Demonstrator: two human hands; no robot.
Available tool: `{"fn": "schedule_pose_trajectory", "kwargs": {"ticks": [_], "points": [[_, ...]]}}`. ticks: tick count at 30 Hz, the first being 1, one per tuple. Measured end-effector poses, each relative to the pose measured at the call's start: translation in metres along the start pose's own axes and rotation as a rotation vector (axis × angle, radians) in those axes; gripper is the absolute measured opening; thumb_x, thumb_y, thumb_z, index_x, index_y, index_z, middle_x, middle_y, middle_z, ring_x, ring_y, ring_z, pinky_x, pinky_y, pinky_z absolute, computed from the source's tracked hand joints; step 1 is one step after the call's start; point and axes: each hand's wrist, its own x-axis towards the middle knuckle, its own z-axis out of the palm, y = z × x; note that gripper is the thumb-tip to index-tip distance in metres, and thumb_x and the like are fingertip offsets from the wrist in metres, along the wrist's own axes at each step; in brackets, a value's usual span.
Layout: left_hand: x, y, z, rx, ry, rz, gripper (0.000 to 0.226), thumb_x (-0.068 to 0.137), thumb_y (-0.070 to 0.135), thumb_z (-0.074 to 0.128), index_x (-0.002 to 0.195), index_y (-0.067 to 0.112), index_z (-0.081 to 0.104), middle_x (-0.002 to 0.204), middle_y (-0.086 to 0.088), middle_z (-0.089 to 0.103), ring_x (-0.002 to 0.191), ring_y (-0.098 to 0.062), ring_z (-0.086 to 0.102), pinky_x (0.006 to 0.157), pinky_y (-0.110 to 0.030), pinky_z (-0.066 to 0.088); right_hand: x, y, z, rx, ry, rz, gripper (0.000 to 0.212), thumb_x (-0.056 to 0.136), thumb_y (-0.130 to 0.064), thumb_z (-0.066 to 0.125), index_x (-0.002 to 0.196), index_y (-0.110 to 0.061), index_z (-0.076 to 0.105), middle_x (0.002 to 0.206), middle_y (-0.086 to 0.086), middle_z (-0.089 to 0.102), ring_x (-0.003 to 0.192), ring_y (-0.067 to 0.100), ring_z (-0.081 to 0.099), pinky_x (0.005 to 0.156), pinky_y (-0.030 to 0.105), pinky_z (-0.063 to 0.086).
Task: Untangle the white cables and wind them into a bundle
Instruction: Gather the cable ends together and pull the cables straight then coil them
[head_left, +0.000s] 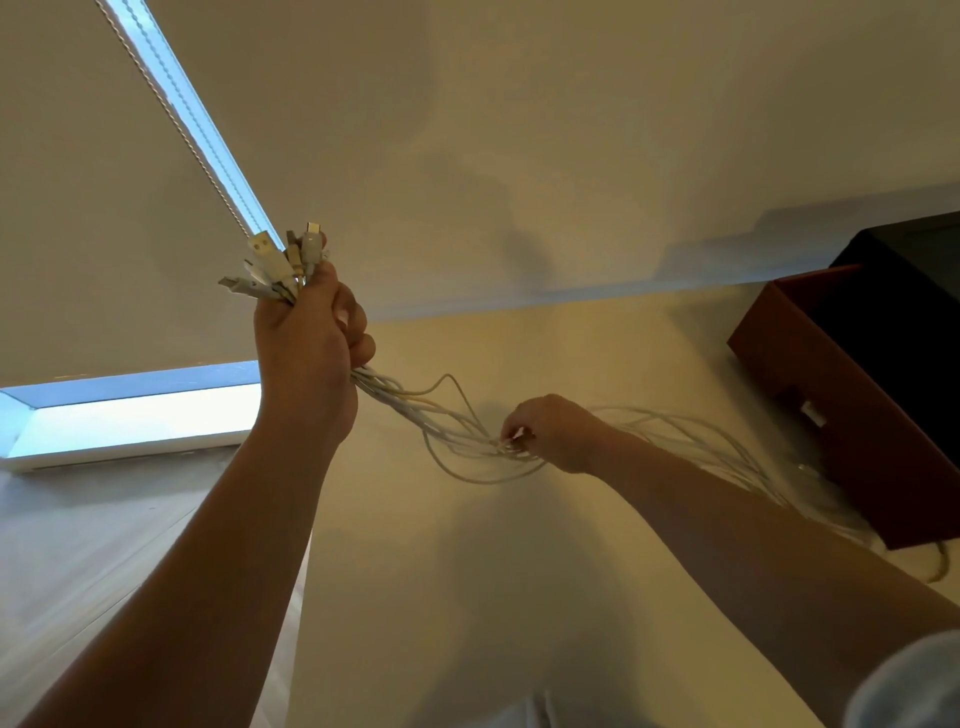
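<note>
Head view: the left hand (306, 338) is raised high, its grip curled into a fist round one end of the white cables (447, 426). Their connector plugs (270, 267) fan out above the fist, in front of the wall (519, 130) and a bright slanting strip of window. From the bottom of the fist the cables slope down to the right in a loose sheaf, some strands bowing apart from the rest.

The right hand (556, 431) is lower, over the table (467, 597), and its fingertips (514, 434) pinch a few strands where the sheaf crosses itself; one loop sags below that point. Past this hand the cables arc on to the right, behind the forearm, and trail down beside the near corner of a dark brown open box (810, 395) that stands at the table's right side, close to the wall.

The table meets the wall along its far edge. Its left edge runs down under the left forearm, with a paler surface beyond it and a lit window ledge (130, 415) further left. Between the two arms the table top is bare. A pale sleeve (914, 680) shows at the lower right.
</note>
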Motion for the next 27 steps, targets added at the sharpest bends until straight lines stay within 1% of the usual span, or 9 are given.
{"fn": "schedule_pose_trajectory", "kwargs": {"ticks": [3,6,9,12,17,20,22,24,27], "points": [[0.001,0.002,-0.002,0.011,0.0,0.016,0.024,0.101,0.015,0.046,0.082,0.025,0.057,0.047,0.009,0.031,0.043,-0.006,0.023,0.039,-0.018,0.019,0.001,0.002,-0.001,0.07,0.054,0.033,0.015,0.084,-0.004,0.061,0.092,-0.009,0.073,0.091,0.008,0.072,0.086,0.022,0.064,0.078,0.031,0.047],[0.002,0.002,-0.007,0.023,0.03,0.0,0.028,0.101,0.016,0.047,0.075,0.025,0.053,0.047,0.008,0.031,0.042,-0.006,0.024,0.039,-0.017,0.021,0.0,0.009,-0.007,0.2,0.165,0.064,0.021,0.08,0.005,0.056,0.078,-0.011,0.068,0.078,0.004,0.07,0.074,0.021,0.065,0.071,0.032,0.051],[0.002,-0.001,-0.008,0.036,0.047,-0.013,0.028,0.1,0.017,0.049,0.073,0.025,0.052,0.046,0.008,0.031,0.042,-0.006,0.024,0.04,-0.018,0.02,0.0,0.012,-0.015,0.193,0.228,0.077,0.021,0.087,0.001,0.05,0.081,-0.017,0.057,0.078,-0.001,0.062,0.073,0.023,0.06,0.066,0.032,0.047],[-0.001,-0.005,-0.007,0.061,0.025,-0.019,0.025,0.101,0.015,0.046,0.079,0.023,0.054,0.045,0.009,0.031,0.042,-0.006,0.024,0.041,-0.018,0.019,0.003,0.009,-0.024,0.066,0.396,-0.012,0.016,0.085,0.0,0.054,0.083,-0.015,0.059,0.081,-0.002,0.055,0.077,0.022,0.054,0.067,0.031,0.039],[-0.001,-0.007,-0.005,0.072,-0.011,-0.031,0.024,0.101,0.012,0.043,0.08,0.023,0.05,0.044,0.01,0.031,0.041,-0.006,0.023,0.041,-0.018,0.018,0.001,0.001,-0.038,0.207,0.493,-0.036,0.012,0.088,0.006,0.05,0.092,0.0,0.059,0.092,0.009,0.064,0.082,0.02,0.058,0.072,0.03,0.044],[-0.001,-0.006,-0.007,0.074,0.002,-0.025,0.023,0.101,0.012,0.044,0.081,0.023,0.051,0.044,0.01,0.031,0.041,-0.006,0.023,0.04,-0.018,0.018,0.0,0.006,-0.04,0.154,0.578,-0.089,0.008,0.089,0.001,0.055,0.094,-0.004,0.059,0.094,0.008,0.062,0.083,0.022,0.056,0.073,0.031,0.045],[-0.001,-0.002,-0.007,0.061,0.026,-0.018,0.024,0.101,0.012,0.045,0.081,0.024,0.054,0.045,0.009,0.031,0.042,-0.006,0.023,0.04,-0.018,0.018,-0.003,0.012,-0.042,0.168,0.634,-0.021,0.009,0.092,-0.003,0.049,0.095,-0.009,0.056,0.093,0.007,0.063,0.083,0.024,0.058,0.072,0.036,0.046],[0.001,0.006,-0.008,0.026,0.049,0.003,0.025,0.1,0.012,0.045,0.083,0.026,0.057,0.046,0.009,0.031,0.043,-0.006,0.024,0.04,-0.018,0.019,-0.008,0.018,-0.044,0.121,0.562,0.09,0.008,0.095,-0.008,0.043,0.095,-0.011,0.051,0.09,0.008,0.063,0.08,0.028,0.057,0.068,0.039,0.046],[0.005,0.017,-0.011,-0.007,0.052,0.051,0.025,0.1,0.012,0.044,0.082,0.026,0.056,0.048,0.008,0.031,0.044,-0.007,0.025,0.04,-0.018,0.02,-0.016,0.029,-0.037,-0.034,0.407,0.197,0.009,0.098,-0.012,0.039,0.093,-0.009,0.047,0.083,0.007,0.056,0.075,0.031,0.051,0.062,0.037,0.037]]}}
